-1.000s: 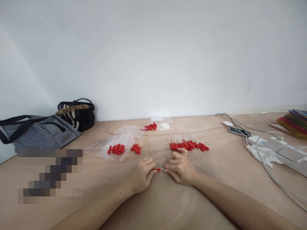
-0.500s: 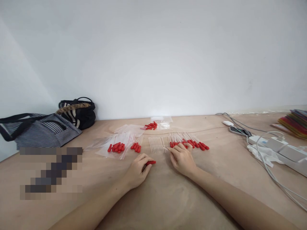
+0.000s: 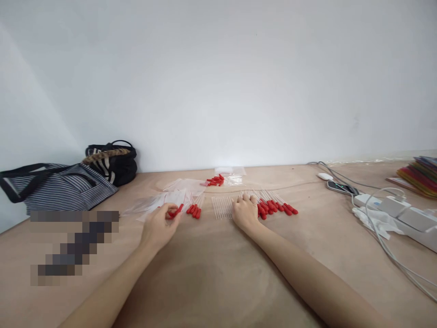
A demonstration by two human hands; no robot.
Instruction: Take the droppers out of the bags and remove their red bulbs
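**Red cap pinched above the bag**

The left hand (image 3: 157, 229) pinches a red cap (image 3: 179, 210) in its fingertips, just over a clear bag (image 3: 150, 206). The right hand (image 3: 244, 212) curls its fingers down onto the capped tubes (image 3: 278, 207); whether it grips any cannot be told. Bare tubes (image 3: 221, 207) lie between the two hands.

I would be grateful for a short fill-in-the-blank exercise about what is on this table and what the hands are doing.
1. The left hand pinches a small rubber cap whose colour is ____.
2. The tote bag by the wall has a pattern of ____.
3. The clear tubes without caps lie right beside the ____ hand.

Missing words: red; stripes; right.
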